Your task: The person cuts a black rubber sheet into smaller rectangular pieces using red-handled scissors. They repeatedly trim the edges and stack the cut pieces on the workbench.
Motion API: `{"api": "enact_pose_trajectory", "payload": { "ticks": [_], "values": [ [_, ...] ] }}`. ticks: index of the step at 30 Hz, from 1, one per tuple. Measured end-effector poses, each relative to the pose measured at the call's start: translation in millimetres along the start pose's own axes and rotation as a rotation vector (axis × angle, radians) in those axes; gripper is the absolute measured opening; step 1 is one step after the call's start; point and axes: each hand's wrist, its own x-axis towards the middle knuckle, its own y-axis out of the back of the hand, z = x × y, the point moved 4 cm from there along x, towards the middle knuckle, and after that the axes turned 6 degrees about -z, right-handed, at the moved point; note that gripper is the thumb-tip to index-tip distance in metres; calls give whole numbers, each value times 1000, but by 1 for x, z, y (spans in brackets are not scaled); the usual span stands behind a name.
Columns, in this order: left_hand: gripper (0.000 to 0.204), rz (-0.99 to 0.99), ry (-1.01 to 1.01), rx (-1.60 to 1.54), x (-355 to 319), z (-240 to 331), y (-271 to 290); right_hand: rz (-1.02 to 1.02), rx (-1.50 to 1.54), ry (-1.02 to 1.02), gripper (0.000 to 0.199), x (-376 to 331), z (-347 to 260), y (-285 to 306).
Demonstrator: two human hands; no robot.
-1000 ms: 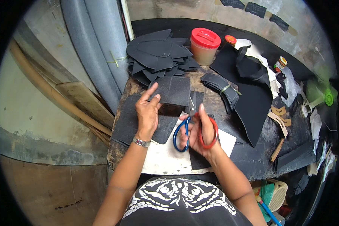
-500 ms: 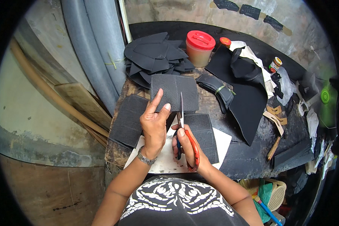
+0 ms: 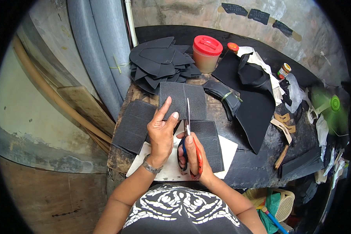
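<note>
My left hand [image 3: 161,132] pinches the near edge of a dark grey textured square sheet [image 3: 182,100], thumb and forefinger spread on it. My right hand [image 3: 195,158] grips red and blue handled scissors [image 3: 188,150]. Their blades point away from me and run up into the sheet's lower edge, nearly closed. Under my hands lie a second dark sheet [image 3: 208,142] and a white card [image 3: 165,167]. A third dark sheet [image 3: 134,124] rests to the left.
A pile of cut black pieces [image 3: 160,62] sits at the back, beside a jar with a red lid [image 3: 206,52]. A large black sheet [image 3: 253,101] and a banded black bundle [image 3: 224,97] lie right. Grey pipes [image 3: 101,50] stand left. The worn table edge [image 3: 117,160] is close.
The scissors went from spread open and lying across the sheet to upright with blades nearly closed in the sheet's edge. My left hand shifted right and now pinches the sheet beside the blades.
</note>
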Motion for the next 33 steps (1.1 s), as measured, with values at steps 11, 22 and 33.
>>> {"api": "enact_pose_trajectory", "payload": {
  "ticks": [11, 22, 33],
  "values": [
    [47, -75, 68, 34, -4, -2, -5, 41, 169, 41, 62, 15, -1, 9],
    [47, -115, 185, 52, 1, -19, -3, 124, 315, -25, 62, 36, 4, 22],
    [45, -88, 309, -33, 58, -63, 21, 165, 543, -262, 66, 92, 6, 68]
  ]
}}
